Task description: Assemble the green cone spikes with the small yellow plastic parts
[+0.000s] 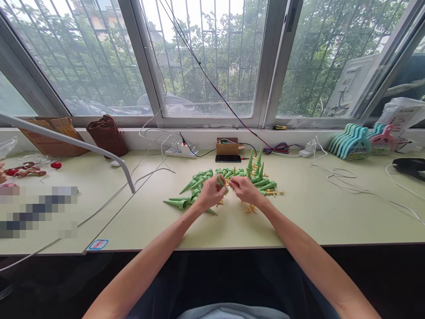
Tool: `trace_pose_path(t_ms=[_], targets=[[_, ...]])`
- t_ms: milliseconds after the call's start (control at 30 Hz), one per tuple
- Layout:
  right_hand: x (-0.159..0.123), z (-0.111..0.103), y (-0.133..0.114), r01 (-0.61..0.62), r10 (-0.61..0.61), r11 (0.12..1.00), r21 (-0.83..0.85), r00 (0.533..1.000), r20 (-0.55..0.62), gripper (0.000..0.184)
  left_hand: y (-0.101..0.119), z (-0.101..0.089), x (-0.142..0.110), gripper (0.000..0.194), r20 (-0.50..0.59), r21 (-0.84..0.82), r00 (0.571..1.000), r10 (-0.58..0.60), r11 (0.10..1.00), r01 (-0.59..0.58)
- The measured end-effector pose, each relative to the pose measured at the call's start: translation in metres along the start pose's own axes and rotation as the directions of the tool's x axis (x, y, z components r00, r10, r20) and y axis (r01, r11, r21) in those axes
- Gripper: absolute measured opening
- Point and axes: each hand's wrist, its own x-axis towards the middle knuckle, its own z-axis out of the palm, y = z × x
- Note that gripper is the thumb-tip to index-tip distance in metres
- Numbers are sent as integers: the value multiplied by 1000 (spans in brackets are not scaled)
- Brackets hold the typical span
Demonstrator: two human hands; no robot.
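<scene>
Over the middle of the table, my left hand (211,192) is closed around a green plastic plant watering spike (220,180). Close beside it, my right hand (245,189) pinches a small yellow plastic piece, mostly hidden by the fingertips. More green spikes (198,180) lie in a loose pile behind and to the left of my hands. On the right of the pile, several spikes (249,165) stand upright, points up. Small yellow pieces (251,208) are scattered below my right hand, with others (271,192) at the pile's right edge.
A dark phone (228,158) lies behind the pile before a small cardboard box (227,146). Cables and a power strip (181,152) run along the window side. Teal hangers (350,142) stand at right. A grey curved tube (124,170) crosses the left; another person's hand (2,173) shows there.
</scene>
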Motion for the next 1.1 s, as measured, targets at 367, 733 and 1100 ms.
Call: trace_pose_path(t_ms=[367, 733, 1100], targets=[[-1, -5, -3, -110, 107, 992, 64, 993, 44, 29, 2, 0, -1, 7, 19, -35, 997, 69, 997, -68], [1, -1, 2, -137, 137, 990, 23, 990, 26, 37, 6, 0, -1, 6, 8, -47, 995, 103, 994, -103], [3, -2, -2, -198, 196, 978, 62, 980, 29, 49, 5, 0, -3, 7, 13, -92, 990, 143, 986, -141]])
